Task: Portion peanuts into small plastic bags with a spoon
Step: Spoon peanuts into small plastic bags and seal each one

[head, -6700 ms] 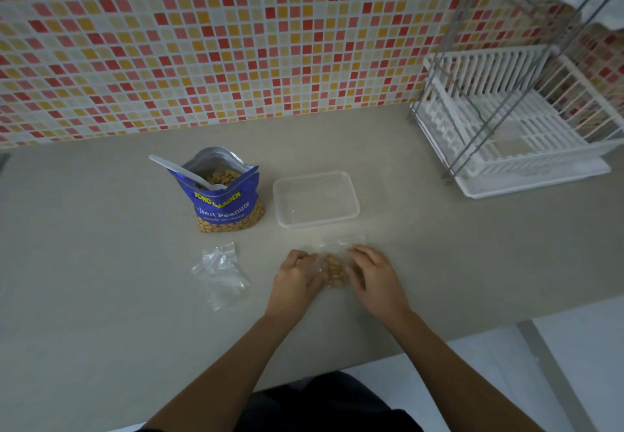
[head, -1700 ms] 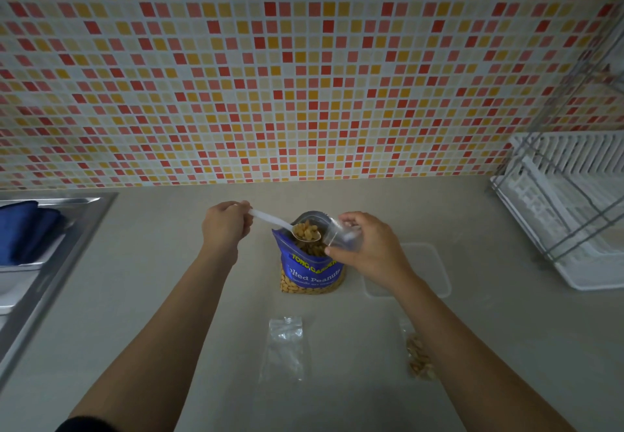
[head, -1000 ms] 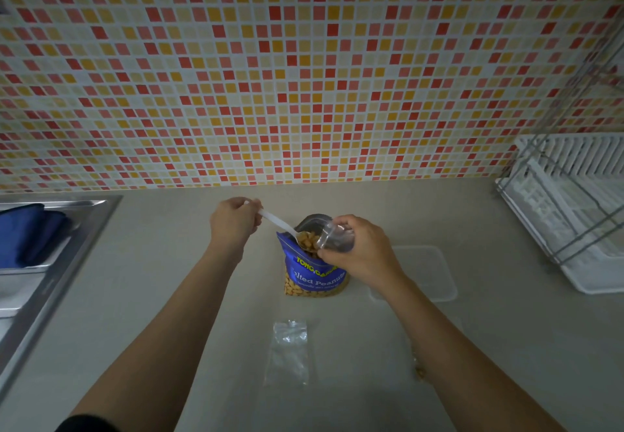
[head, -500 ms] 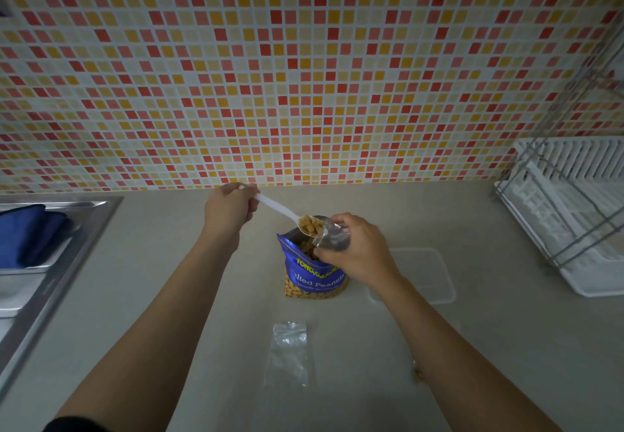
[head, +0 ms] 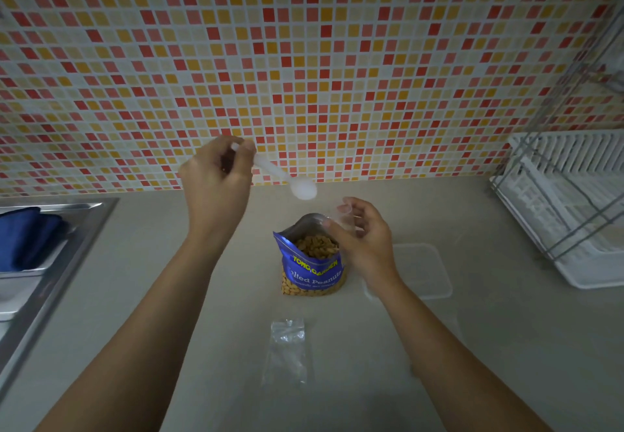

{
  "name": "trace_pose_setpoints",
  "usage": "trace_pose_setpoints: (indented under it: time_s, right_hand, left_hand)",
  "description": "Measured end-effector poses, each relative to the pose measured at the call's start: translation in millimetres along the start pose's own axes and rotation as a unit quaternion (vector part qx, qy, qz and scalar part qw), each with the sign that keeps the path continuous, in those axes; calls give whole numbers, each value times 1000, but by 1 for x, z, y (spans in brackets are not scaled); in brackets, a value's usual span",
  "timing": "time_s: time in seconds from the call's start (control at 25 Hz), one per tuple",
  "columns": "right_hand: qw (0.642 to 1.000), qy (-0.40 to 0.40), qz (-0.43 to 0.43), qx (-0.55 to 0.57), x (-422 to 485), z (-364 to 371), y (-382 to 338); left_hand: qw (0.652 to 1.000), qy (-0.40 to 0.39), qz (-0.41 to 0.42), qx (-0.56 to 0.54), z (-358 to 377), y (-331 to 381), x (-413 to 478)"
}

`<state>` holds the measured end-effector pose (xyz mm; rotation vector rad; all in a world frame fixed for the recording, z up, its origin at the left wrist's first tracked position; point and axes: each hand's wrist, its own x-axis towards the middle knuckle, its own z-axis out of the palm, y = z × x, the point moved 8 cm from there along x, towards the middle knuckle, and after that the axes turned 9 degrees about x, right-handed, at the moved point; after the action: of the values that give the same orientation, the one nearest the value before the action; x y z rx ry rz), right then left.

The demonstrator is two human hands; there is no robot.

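A blue peanut bag (head: 312,271) stands open on the counter, peanuts showing in its mouth. My left hand (head: 217,183) holds a white plastic spoon (head: 290,183) by its handle, raised above and behind the bag; the bowl looks empty. My right hand (head: 363,240) holds a small clear plastic bag (head: 344,219) at the right edge of the peanut bag's mouth; what is inside it is hidden. Another small clear bag (head: 287,350) lies flat in front of the peanut bag.
A clear plastic container (head: 422,269) sits right of the peanut bag, partly behind my right wrist. A white dish rack (head: 570,202) stands at the far right. At the left is a metal sink (head: 50,262) with a blue cloth (head: 23,235).
The spoon held peanuts at the small bag's mouth half a second ago; now it is lifted up and back, with no peanuts seen in it. My right hand's fingers have loosened around the small bag.
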<state>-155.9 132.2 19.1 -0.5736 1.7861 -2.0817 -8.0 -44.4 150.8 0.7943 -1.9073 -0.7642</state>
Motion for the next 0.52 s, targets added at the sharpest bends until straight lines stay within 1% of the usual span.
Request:
trace_pose_setpoints:
  time_s: [0.04, 0.08, 0.12, 0.16, 0.2, 0.24, 0.28, 0.36, 0.44, 0.52]
  right_hand:
    - [1000, -1, 0, 1, -1, -4, 2]
    - [1000, -4, 0, -3, -2, -8, 4]
    - [1000, -8, 0, -12, -4, -12, 7]
    - [1000, -11, -1, -25, -6, -16, 10]
    - [999, -13, 0, -38, -8, -20, 13]
    - [999, -16, 4, -52, -9, -23, 17]
    - [998, -22, 10, -61, -11, -25, 21]
    - [997, -37, 22, -71, -13, -27, 28]
    - [996, -49, 31, -73, -15, -27, 34]
    - [995, -53, 32, -73, -15, -27, 38]
  left_hand:
    - [999, -37, -23, 7, 14, -14, -3]
    - [994, -100, -5, 43, 32, -22, -11]
    - [980, -169, 47, 91, 53, -24, -24]
    - [958, -227, 111, 134, 71, -24, -40]
    - [939, -263, 154, 161, 86, -25, -54]
    - [933, -273, 159, 173, 94, -29, -60]
    - [941, -260, 127, 175, 97, -37, -60]
    - [957, -228, -6, 177, 99, -61, -53]
    - [952, -231, -145, 139, 100, -86, -57]
    - [941, -225, -241, 73, 98, -98, -63]
